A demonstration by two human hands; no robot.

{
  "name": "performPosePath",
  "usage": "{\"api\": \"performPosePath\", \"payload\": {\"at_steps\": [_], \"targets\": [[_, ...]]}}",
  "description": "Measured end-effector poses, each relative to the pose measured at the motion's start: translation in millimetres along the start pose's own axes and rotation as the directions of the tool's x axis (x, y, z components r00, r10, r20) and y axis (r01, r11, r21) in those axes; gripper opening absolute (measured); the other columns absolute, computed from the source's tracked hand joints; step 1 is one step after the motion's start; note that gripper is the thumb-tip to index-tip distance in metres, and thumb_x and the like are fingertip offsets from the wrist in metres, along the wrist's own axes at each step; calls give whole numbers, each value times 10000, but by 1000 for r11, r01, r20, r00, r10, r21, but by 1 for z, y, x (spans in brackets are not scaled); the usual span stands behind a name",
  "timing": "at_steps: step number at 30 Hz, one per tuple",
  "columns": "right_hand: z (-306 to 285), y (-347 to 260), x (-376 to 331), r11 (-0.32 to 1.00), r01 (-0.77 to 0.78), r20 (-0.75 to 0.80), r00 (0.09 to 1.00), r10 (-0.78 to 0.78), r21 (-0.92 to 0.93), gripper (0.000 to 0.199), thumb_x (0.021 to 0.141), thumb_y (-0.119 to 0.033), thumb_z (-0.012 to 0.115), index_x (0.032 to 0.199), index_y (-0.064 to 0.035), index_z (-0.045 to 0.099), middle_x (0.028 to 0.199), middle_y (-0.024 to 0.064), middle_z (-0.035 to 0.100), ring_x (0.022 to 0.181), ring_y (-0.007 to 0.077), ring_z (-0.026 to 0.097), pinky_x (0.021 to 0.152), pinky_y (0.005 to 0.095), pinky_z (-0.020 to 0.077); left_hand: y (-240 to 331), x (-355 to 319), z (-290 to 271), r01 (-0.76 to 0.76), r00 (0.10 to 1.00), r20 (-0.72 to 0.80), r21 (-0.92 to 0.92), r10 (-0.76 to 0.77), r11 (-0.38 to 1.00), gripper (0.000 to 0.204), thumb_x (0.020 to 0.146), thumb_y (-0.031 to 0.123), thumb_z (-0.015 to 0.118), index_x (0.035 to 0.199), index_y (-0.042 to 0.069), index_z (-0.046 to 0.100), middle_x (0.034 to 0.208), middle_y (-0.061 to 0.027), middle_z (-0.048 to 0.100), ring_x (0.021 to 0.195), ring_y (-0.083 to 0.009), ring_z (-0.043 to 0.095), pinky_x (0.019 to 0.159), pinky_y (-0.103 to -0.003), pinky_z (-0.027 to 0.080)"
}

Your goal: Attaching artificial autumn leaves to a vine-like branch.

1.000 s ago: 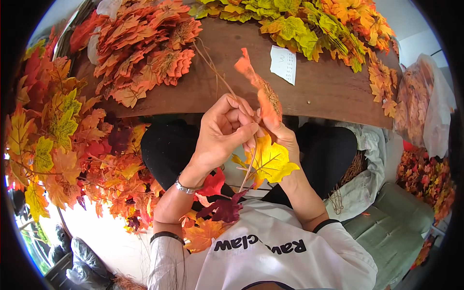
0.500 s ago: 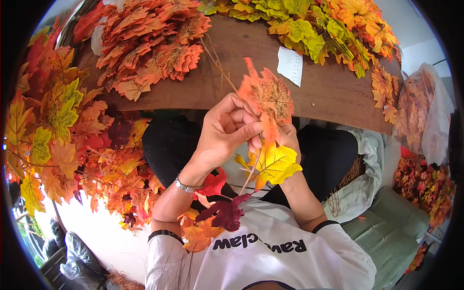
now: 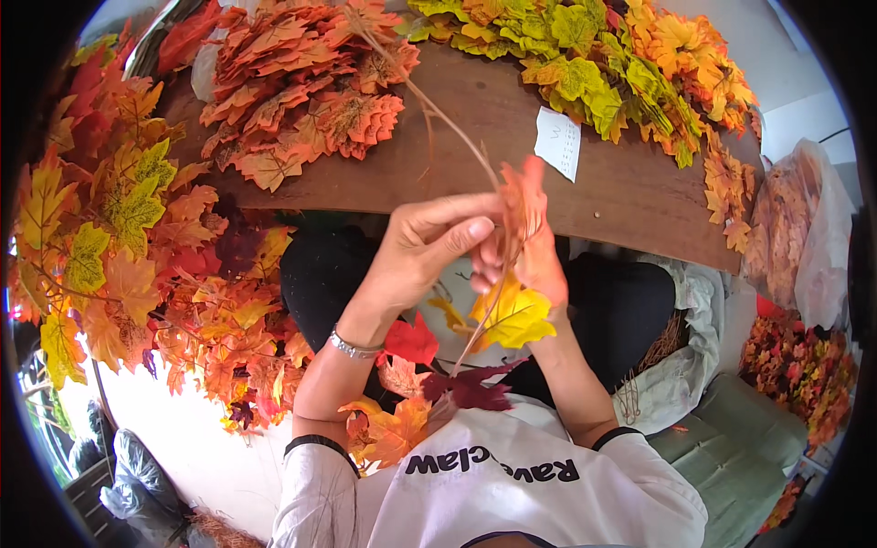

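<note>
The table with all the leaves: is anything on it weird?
Maybe the white paper: it lies crooked on the brown table beside the yellow-green leaves, the only paper I can spot there. Nothing looks spilled.

Leaf stack (image 3: 301,100) left on the counter (image 3: 448,173), leaf pile (image 3: 585,78) right, paper slip (image 3: 557,143) just before it! Stem (image 3: 467,143) between left hand (image 3: 425,256) and right hand (image 3: 545,271).

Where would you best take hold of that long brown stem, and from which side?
I'd pinch the stem just past the left hand, coming from the right: that stretch looks thin and bare, while a twig hangs on its left and leaves crowd the nearer part.
</note>
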State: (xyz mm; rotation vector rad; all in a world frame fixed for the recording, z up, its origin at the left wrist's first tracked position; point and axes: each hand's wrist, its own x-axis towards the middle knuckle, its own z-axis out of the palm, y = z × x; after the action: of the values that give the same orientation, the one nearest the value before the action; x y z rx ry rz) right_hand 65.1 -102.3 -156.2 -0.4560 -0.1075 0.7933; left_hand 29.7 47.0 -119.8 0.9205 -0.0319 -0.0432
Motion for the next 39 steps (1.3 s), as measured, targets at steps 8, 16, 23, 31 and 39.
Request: {"api": "performPosePath", "payload": {"at_steps": [8, 16, 23, 31, 39], "targets": [[-24, -19, -7, 871, -194, -99, 981, 167, -452, 403, 776, -84, 645, 1151, -19, 512, 1017, 62, 572, 960, 142, 546, 828, 299, 455, -4, -2, -4, -1, 998, 55, -70, 5, 998, 55, 819, 1, 597, 865, -21, 576, 735, -115, 630, 515, -74, 548, 436, -182, 429], [18, -175, 125, -242, 93, 108, 993, -49, -966, 211, 827, -172, 578, 902, 17, 637, 796, 50, 634, 781, 91, 575, 692, 249, 450, 4, -6, -1, 78, 996, 41, 48, -80, 996, 133, 756, -36, 642, 818, 13, 535, 674, -88, 619, 477, -66, 526, 418, -167, 390], [-18, -268, 337, -692, 192, 473, 848, -241, -696, 234, 780, -267, 595, 857, -56, 660, 727, 87, 634, 659, 193, 602, 650, 331, 470, 7, -1, -3, 221, 968, 118, 0, -220, 975, 83, 777, -32, 641, 798, -24, 561, 727, -116, 639, 573, -115, 597, 493, -216, 480], [-52, -265, 447, -948, -38, 637, 732, -241, -315, 316, 749, -377, 626, 916, -113, 671, 741, 109, 639, 687, 310, 603, 631, 420, 487, 14, -3, -18, 388, 921, -4, 44, -388, 921, 55, 780, -18, 647, 795, -30, 596, 697, -89, 630, 557, -104, 590, 466, -207, 462], [13, -280, 413, -296, 243, 382, 525, -761, -924, 169, 838, -136, 587, 790, 20, 628, 696, 79, 623, 565, 152, 561, 518, 288, 441, 14, -4, -22, 387, 922, 41, -46, -385, 921, 52, 800, -15, 624, 833, -46, 598, 726, -96, 633, 587, -112, 602, 514, -214, 493]]}}
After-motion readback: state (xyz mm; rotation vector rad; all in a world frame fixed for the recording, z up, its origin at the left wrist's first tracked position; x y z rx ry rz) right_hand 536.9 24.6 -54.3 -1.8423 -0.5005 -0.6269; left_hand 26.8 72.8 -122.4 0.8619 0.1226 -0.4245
